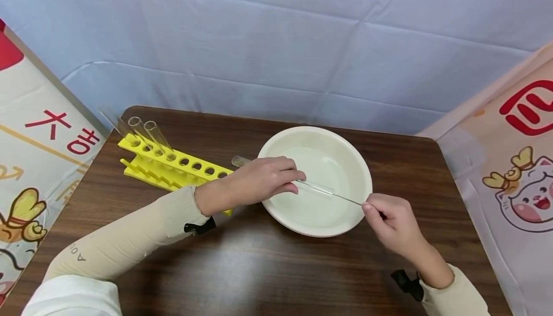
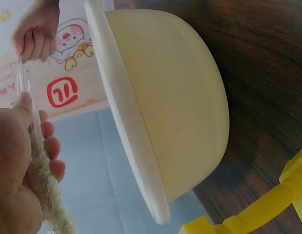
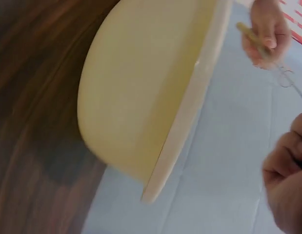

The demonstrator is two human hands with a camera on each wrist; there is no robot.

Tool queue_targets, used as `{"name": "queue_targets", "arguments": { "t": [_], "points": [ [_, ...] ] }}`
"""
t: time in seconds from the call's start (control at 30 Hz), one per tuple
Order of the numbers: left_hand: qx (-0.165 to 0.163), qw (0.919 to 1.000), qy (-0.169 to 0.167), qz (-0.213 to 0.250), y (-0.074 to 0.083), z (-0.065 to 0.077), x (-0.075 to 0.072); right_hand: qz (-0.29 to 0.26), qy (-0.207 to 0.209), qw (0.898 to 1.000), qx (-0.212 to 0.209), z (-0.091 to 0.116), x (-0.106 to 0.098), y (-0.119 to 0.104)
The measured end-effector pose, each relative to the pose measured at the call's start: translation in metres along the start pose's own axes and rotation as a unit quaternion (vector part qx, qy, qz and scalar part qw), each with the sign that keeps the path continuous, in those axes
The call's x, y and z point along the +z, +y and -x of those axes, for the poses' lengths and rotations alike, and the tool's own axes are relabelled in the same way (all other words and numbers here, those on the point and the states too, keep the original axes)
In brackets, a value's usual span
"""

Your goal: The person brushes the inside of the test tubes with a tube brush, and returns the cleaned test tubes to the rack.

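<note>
Over the white basin [image 1: 366,174], my left hand [image 1: 270,180] grips a clear glass test tube [image 1: 319,189], its mouth pointing right. A test tube brush is inside the tube, its pale bristles [image 2: 50,195] toward the closed end in the left wrist view. From the tube's mouth its thin twisted wire [image 1: 349,200] runs to my right hand [image 1: 393,220], whose curled fingers pinch the wire's end at the basin's right rim. In the right wrist view, my left hand [image 3: 268,36] holds the tube beyond the basin.
To the left stands a yellow test tube rack [image 1: 203,168] with a row of holes. Several clear tubes [image 1: 157,136] lean in its far left end. The brown wooden table [image 1: 276,273] reaches to a pale blue cloth [image 1: 259,42] behind, with printed panels [image 1: 514,181] at both sides.
</note>
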State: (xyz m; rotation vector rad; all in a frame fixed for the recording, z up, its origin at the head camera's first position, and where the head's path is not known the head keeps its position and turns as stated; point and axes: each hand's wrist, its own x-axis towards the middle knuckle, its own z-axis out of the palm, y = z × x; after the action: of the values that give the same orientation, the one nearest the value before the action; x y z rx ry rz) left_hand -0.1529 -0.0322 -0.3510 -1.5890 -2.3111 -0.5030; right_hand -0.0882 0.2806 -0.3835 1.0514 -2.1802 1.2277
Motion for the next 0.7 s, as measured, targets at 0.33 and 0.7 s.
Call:
{"name": "queue_targets", "arguments": {
  "t": [0.33,0.7],
  "points": [
    [-0.003,0.9999,0.001,-0.011,-0.004,0.000,-0.005,-0.260,-0.065,0.926,0.264,-0.002,-0.014,-0.012],
    [-0.007,0.9998,0.010,-0.018,-0.009,0.005,-0.007,-0.547,-0.103,0.758,0.340,-0.003,-0.027,-0.006]
  ]
}}
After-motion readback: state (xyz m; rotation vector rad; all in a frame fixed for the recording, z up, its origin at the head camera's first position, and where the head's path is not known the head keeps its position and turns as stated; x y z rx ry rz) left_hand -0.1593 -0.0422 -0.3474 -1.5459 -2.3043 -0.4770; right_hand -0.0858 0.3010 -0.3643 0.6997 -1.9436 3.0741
